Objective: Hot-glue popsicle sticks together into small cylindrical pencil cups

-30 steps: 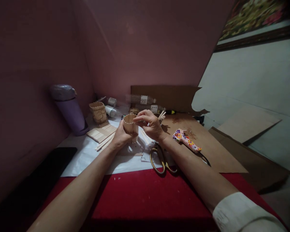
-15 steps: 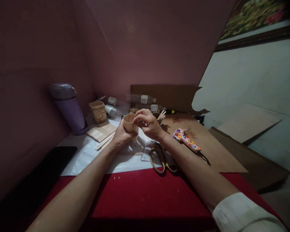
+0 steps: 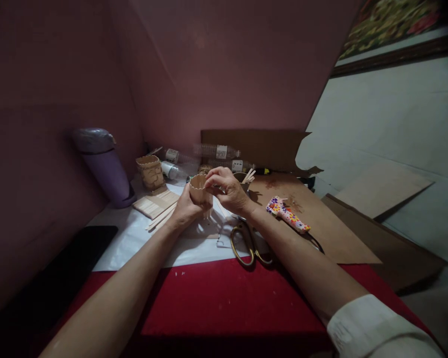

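Observation:
My left hand (image 3: 184,209) is wrapped round a small craft-stick cup (image 3: 199,196) with a scalloped rim, held upright above the white sheet. The fingers of my right hand (image 3: 226,191) are pinched together at the cup's right rim; whether a loose stick is also between them I cannot make out. Just below my right wrist lie large scissors (image 3: 242,248) with brass-coloured handles. Left of my left hand are a bundle of flat wooden craft sticks (image 3: 155,203) and a few loose sticks (image 3: 161,218).
A woven-looking wooden cup (image 3: 150,171) stands at the back left beside a purple tumbler (image 3: 106,169). Clear plastic bottles (image 3: 224,151) lie behind my hands. On cardboard (image 3: 339,243) to the right rests a flower-patterned glue gun (image 3: 286,215). A dark cup of sticks (image 3: 243,180) stands behind my right hand.
The view has shifted very slightly. My hands keep the same hold at the cup, with hardly any visible movement.

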`<state>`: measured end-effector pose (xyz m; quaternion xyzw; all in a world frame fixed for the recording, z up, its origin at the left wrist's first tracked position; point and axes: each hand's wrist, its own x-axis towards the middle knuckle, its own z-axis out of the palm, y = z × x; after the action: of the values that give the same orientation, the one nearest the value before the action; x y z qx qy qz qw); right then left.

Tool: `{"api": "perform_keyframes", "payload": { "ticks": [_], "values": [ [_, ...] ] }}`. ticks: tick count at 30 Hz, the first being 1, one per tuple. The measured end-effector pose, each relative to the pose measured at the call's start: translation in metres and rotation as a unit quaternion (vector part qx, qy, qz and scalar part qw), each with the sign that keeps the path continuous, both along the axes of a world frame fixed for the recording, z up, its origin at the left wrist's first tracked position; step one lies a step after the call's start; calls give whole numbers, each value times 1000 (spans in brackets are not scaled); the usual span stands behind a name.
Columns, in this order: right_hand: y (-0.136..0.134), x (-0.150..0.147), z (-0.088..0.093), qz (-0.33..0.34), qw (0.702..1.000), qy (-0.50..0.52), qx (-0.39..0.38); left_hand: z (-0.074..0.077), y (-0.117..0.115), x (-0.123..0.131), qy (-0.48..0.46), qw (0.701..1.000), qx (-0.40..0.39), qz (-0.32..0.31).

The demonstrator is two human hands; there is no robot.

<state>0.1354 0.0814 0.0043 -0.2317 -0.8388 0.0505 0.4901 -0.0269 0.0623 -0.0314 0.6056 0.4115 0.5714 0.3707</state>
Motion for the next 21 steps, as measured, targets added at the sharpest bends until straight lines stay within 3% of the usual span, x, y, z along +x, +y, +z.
{"api": "perform_keyframes", "payload": {
  "ticks": [15,21],
  "values": [
    [0,3,1,1,1000,16,19,-3,3,-4,0,1000,-6,-6],
    [4,5,-4,-15,997,31,70,-4,5,-5,25,1000,2,11]
  ]
}}
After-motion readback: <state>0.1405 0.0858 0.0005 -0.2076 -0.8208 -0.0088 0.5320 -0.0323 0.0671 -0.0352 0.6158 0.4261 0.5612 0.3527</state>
